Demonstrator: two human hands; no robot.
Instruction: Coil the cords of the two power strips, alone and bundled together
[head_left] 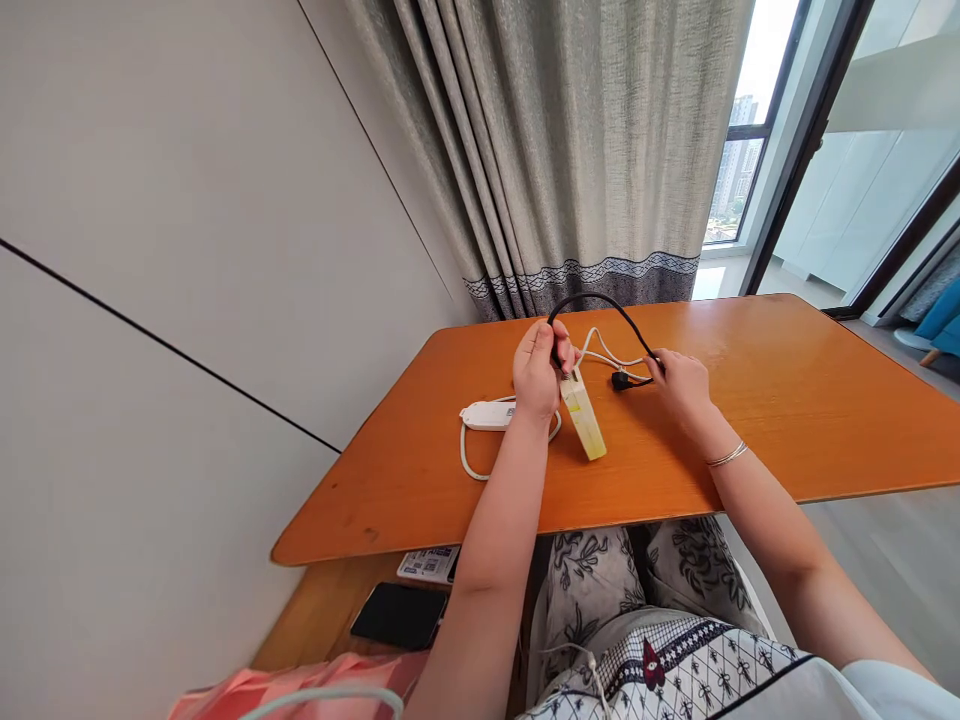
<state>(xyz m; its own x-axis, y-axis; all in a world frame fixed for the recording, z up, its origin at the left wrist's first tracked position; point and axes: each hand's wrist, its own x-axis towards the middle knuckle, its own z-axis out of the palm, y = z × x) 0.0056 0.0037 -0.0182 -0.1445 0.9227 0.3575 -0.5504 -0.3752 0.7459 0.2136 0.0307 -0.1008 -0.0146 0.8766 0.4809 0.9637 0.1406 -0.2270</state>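
Between my two hands a black cable (592, 296) arches up over the table. My left hand (536, 368) is closed around its left end, right at the top of a pale yellow rectangular block (583, 415). Whether the fingers also grip that block is hidden. My right hand (679, 385) is closed with thumb and fingers pinching the cable farther along. Just left of it, near the tabletop, is a black plug (621, 381) on a short stretch of black cable. A white cord (600, 340) loops behind the block.
A white elongated electrical unit (486, 415) with a looped cord lies left on the orange wooden table (787, 400). Below the table's front edge sits a dark phone (399, 614) beside pink fabric (300, 690). A wall borders the left; a grey curtain (585, 150) hangs behind.
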